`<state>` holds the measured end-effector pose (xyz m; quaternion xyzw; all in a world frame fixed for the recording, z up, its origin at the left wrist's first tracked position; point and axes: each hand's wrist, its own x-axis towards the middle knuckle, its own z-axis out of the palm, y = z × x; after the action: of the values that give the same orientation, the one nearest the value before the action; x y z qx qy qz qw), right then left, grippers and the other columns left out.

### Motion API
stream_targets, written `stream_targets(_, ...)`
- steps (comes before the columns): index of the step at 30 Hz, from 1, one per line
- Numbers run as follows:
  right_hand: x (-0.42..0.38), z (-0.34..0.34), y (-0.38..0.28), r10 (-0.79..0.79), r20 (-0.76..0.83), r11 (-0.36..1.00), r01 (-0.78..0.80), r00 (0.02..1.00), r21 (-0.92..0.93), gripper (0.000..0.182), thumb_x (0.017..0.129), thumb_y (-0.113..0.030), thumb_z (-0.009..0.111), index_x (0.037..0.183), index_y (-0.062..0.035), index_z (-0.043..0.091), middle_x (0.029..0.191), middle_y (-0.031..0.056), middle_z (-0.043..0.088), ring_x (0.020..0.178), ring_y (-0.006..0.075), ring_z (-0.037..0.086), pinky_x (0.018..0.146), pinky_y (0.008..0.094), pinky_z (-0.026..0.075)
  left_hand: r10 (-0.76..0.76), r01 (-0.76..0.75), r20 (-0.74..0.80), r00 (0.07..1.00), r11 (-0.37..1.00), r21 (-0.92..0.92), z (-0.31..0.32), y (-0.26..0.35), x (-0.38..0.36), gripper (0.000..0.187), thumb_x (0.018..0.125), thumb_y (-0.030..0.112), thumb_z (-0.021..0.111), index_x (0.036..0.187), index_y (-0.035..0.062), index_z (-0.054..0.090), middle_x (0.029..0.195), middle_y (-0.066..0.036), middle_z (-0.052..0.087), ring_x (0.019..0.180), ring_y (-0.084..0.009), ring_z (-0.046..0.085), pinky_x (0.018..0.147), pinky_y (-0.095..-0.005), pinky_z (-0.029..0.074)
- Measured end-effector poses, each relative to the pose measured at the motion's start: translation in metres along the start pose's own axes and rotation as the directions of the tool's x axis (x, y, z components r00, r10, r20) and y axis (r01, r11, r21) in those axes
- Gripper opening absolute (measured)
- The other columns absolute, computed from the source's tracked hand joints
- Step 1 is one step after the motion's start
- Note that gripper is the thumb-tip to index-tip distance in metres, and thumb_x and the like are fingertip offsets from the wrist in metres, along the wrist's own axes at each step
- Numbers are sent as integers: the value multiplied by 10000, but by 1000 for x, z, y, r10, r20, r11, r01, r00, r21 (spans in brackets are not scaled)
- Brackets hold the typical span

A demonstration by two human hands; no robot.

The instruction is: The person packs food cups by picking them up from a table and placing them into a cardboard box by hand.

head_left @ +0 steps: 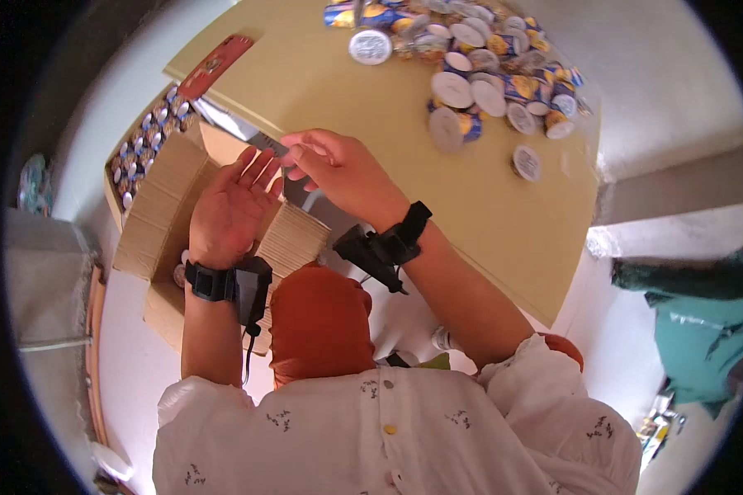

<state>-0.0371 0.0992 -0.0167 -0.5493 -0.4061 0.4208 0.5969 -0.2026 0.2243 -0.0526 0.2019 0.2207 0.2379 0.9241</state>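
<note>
My left hand (233, 213) is turned palm up with its fingers stretched out, above the open flaps of a cardboard box (153, 210). Its palm holds nothing. Right beside its fingertips, over the table's edge, is my right hand (343, 173), with thumb and fingers drawn together. Whatever may be between those fingers is too small or hidden to make out. Part of a small round item shows inside the box below my left hand. Both wrists wear black straps with small devices.
Small blue-and-yellow tubs with whitish ends (487, 95) are heaped on the yellowish table (495, 214). One tub (526, 163) lies apart. A red flat object (215, 68) rests at the table's left edge. Another carton (144, 144) holds many small tubs. Green cloth (710, 338) hangs at right.
</note>
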Motion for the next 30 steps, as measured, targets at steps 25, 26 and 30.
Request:
stream_targets(25,-121,-279,-39,-303,-509,754,-125,806,-645,354,860,-215,673,1140,-1,649,1042,174,693,945,275,667,840,357,515,476,-296,206,855,123,947,177,-173,92,516,897,283,660,1235,-59,474,1189,-172,549,1104,-250,545,964,-348,436)
stream_targets(26,-112,-290,-33,-344,-476,670,-144,809,-729,361,846,-224,678,1135,-9,654,1067,178,684,982,296,655,863,371,509,473,-267,231,850,8,964,173,-176,93,541,891,291,672,1233,-75,466,1194,-182,541,1107,-250,542,962,-348,437)
stream_targets(30,-78,-316,-20,-336,-380,504,-176,862,-846,386,805,-246,700,1136,-53,658,1128,175,654,1092,330,598,948,430,469,329,-92,60,942,84,992,173,-180,100,602,876,284,701,1265,-78,418,1210,-189,527,1125,-246,534,958,-348,446)
